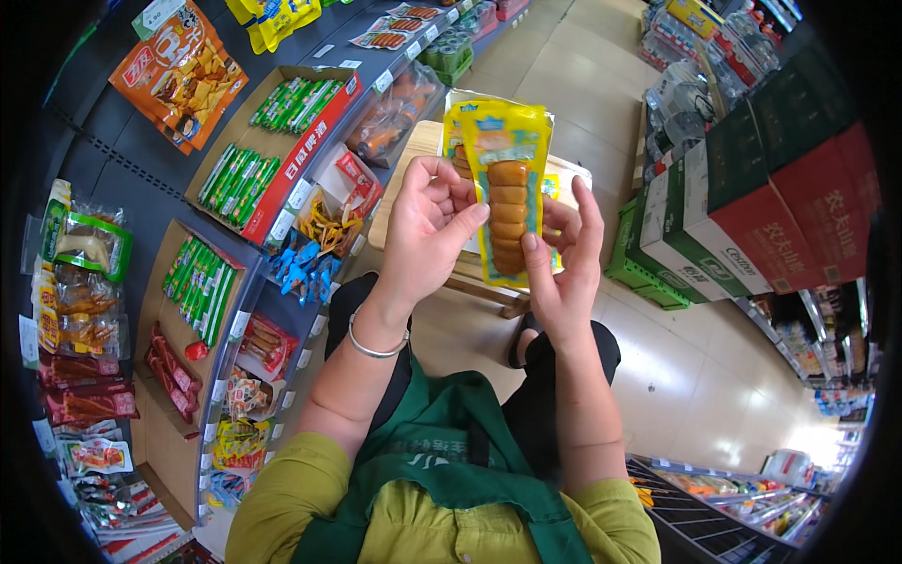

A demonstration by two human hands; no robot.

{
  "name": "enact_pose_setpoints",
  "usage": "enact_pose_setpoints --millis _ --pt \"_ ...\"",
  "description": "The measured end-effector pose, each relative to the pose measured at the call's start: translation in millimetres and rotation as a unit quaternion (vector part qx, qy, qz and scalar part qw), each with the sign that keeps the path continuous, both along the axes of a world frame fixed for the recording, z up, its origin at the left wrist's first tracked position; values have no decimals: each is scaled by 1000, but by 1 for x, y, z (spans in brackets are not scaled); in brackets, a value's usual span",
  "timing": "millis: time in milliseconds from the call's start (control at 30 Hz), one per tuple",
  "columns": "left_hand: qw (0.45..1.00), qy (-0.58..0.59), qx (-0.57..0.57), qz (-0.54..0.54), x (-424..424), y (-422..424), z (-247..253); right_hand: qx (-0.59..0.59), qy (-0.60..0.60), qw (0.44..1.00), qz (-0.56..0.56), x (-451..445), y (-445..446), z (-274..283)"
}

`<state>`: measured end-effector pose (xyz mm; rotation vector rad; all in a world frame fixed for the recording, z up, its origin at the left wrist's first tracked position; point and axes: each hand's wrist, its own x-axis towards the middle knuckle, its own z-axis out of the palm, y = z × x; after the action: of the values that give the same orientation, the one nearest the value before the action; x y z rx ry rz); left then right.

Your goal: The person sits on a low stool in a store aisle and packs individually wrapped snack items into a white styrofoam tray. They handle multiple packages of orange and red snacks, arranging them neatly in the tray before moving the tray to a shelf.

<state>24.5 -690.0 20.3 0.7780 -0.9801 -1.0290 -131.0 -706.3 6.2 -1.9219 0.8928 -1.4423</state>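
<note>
Upright in front of me is a yellow vacuum-sealed snack packet [508, 211] with a row of brown, rounded pieces showing through it. My right hand [567, 264] holds its lower right side, thumb across the front and fingers behind. The thumb of my left hand [433, 229] lies against the packet's left edge, its other fingers curled partly out of sight behind. Further yellow packets [458, 134] of the same kind show just beyond, in front of a pale carton [486, 95] that is mostly covered. Beneath them stands a light wooden stool [416, 151].
Shelves on my left carry a cardboard display box [287, 158] of green-wrapped sticks, an orange snack bag [180, 77] and red packets [173, 370]. Stacked drink cartons [782, 211] and a green crate [638, 271] stand on the right. Tiled floor [676, 352] runs between; a black wire rack [705, 515] is at lower right.
</note>
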Motion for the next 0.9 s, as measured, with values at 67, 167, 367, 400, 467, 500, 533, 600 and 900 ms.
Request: enact_pose_setpoints --millis 67,167,367,400,467,500,533,600,900 --pt "1000 11 2 -9 -3 1 -3 78 -56 994 48 2 2 -2" --pt "998 4 32 -48 -15 1 -17 220 -170 956 97 3 -3 -3" --pt "896 -392 -208 5 -40 15 -9 412 -484 626 451 -29 -30 -28" --pt "890 -400 -220 -18 -43 15 -14 439 -538 610 382 -22 -24 -20" --pt "870 -438 -225 -6 -52 20 -17 419 -557 577 425 -19 -26 -28" --pt "859 -459 -226 1 -55 23 -18 416 -565 559 442 -18 -27 -32" --pt "852 -470 -230 9 -57 24 -20 420 -564 548 454 -18 -28 -34" --pt "849 -475 -231 8 -58 26 -17 426 -562 526 475 -19 -26 -35" --pt "849 -472 -238 9 -57 25 -20 420 -562 541 463 -19 -27 -36"
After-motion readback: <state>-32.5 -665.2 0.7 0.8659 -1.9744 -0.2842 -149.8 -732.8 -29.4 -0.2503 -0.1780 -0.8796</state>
